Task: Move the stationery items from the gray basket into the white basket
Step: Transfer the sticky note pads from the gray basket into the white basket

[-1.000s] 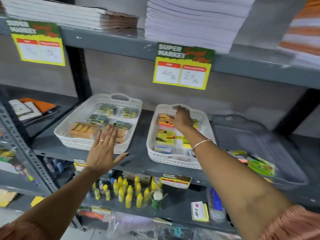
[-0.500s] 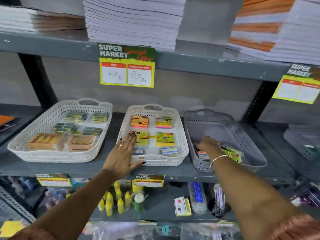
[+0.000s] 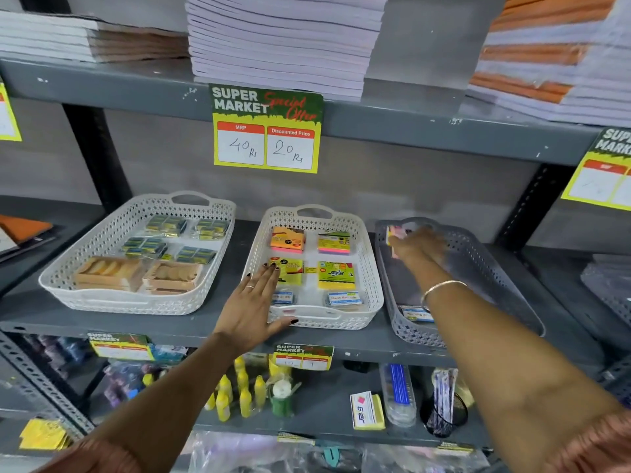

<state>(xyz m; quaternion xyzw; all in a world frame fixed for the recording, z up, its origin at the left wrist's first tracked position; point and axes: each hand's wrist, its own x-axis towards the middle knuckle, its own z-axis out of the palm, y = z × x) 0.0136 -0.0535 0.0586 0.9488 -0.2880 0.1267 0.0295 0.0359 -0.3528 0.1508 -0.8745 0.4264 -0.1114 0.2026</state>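
The gray basket [image 3: 491,268] stands on the shelf at the right, with a small blue-labelled pack [image 3: 415,314] lying at its near end. My right hand [image 3: 415,247] is blurred over the basket's far left part and is closed on a pale pink and yellow pack [image 3: 392,233]. Left of it stands the middle white basket [image 3: 370,268], which holds several sticky-note packs, orange, yellow and pink [image 3: 334,274]. My left hand [image 3: 252,302] rests flat, fingers spread, on that white basket's near left rim and holds nothing.
A larger white basket [image 3: 102,240] with tan and green packs stands further left. Stacks of notebooks [image 3: 283,39] fill the shelf above, with a price tag [image 3: 266,128] hanging from its edge. Yellow bottles [image 3: 239,394] and pens lie on the shelf below.
My right hand has moved from the middle white basket to the gray basket, then from its near end to its far end, where it now grips a pack. My left hand has stayed on the middle white basket's rim.
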